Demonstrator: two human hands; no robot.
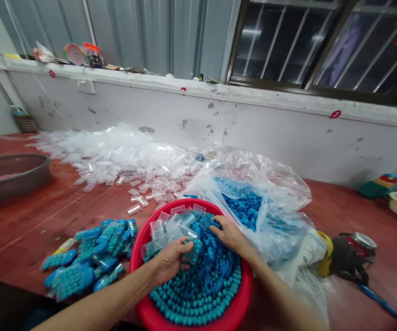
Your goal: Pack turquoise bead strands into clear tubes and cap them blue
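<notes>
Over a red basin (246, 294), my left hand (171, 261) is closed round a clear tube (194, 250) with turquoise beads in it. Just to its right, my right hand (226, 233) has its fingers bent down at the blue plastic pieces (215, 262); what its fingertips hold, if anything, is too small to make out. Strings of turquoise beads (191, 312) line the bottom of the basin. Empty clear tubes (171, 227) lie at the basin's back left.
Filled tubes with blue caps (88, 257) lie in a pile left of the basin. Many clear tubes (122, 151) spread along the wall. Behind right stands an open plastic bag (281, 184) of blue pieces. A grey basin (15, 188) sits far left, a headlamp (353, 253) right.
</notes>
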